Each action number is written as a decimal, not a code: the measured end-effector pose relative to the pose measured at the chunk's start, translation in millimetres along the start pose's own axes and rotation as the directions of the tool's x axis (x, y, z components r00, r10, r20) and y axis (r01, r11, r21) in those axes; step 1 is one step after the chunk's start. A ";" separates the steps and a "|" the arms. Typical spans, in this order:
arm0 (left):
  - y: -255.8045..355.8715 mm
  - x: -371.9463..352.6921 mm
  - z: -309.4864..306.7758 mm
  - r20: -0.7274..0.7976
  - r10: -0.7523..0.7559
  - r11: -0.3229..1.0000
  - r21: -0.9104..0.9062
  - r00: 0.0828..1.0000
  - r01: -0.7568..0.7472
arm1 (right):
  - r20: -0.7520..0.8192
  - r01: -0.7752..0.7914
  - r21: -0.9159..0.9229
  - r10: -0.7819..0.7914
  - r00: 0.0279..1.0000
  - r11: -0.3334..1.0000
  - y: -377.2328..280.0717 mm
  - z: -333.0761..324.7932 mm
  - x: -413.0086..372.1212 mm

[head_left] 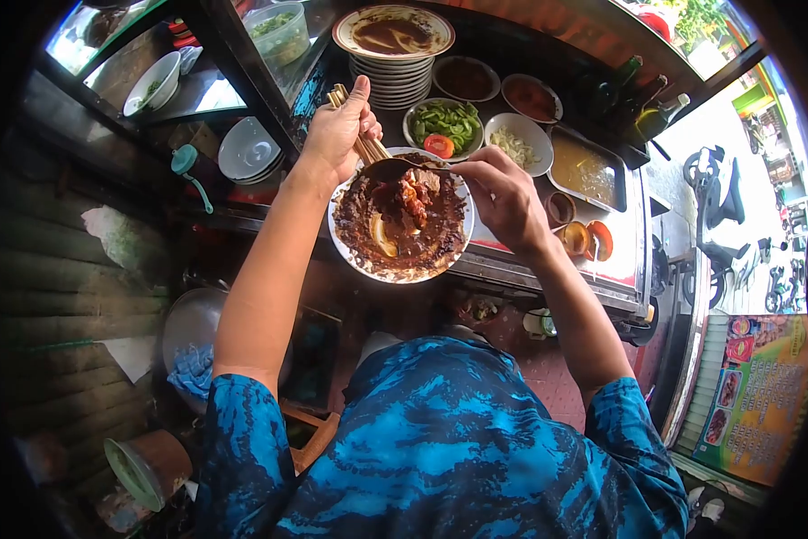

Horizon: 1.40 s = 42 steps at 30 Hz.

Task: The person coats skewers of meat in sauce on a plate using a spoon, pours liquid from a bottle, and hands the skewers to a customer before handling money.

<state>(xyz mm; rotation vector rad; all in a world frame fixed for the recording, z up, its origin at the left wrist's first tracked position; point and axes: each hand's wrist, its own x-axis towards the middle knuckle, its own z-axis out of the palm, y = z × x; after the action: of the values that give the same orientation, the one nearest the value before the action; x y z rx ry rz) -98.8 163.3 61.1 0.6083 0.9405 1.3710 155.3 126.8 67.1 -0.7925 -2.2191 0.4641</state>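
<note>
A bundle of wooden skewers (368, 146) is gripped in my left hand (339, 135), thumb pointing up, over the upper left rim of a white plate (461, 242). The lower ends of the skewers reach the dark spoon. My right hand (505, 196) pinches the handle of this spoon (391, 168), its bowl against the skewers. Dark brown sauce (355, 220) covers the plate, with a lighter yellowish smear at its centre left. Reddish-brown meat pieces (413, 198) lie below the spoon. What supports the plate is hidden.
Behind the plate stand stacked plates (392, 85), a bowl of sliced greens and tomato (445, 128), a bowl of pale slices (519, 141), sauce bowls (530, 97) and a metal tray (586, 172). Bottles (660, 117) stand at the right rear. A glass case frame (251, 81) rises at left.
</note>
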 end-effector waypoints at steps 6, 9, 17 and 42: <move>-2.0 0.5 0.6 0.042 -0.009 1.000 0.009 0.999 0.008 | 0.015 0.138 -0.106 -0.137 0.990 0.985 -3.0 3.3 -8.1; -5.7 -1.6 1.2 0.050 -0.007 1.000 0.001 0.999 0.007 | 0.030 0.214 -0.140 -0.212 0.977 0.967 -2.2 3.6 -8.7; -31.0 -39.1 1.3 0.116 0.181 0.959 0.198 0.977 -0.201 | 0.005 -0.066 -0.141 0.067 0.998 0.988 -15.0 -25.6 -34.2; -57.4 -93.9 -19.5 -0.026 0.427 0.904 -0.003 0.904 -0.427 | -0.072 -0.422 0.033 0.423 0.903 0.906 -46.2 38.2 -51.5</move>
<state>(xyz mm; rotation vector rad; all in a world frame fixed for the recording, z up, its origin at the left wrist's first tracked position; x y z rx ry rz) -78.8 60.4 22.2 0.8271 0.8489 1.7749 137.1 55.0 39.6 -1.2716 -1.9640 0.6454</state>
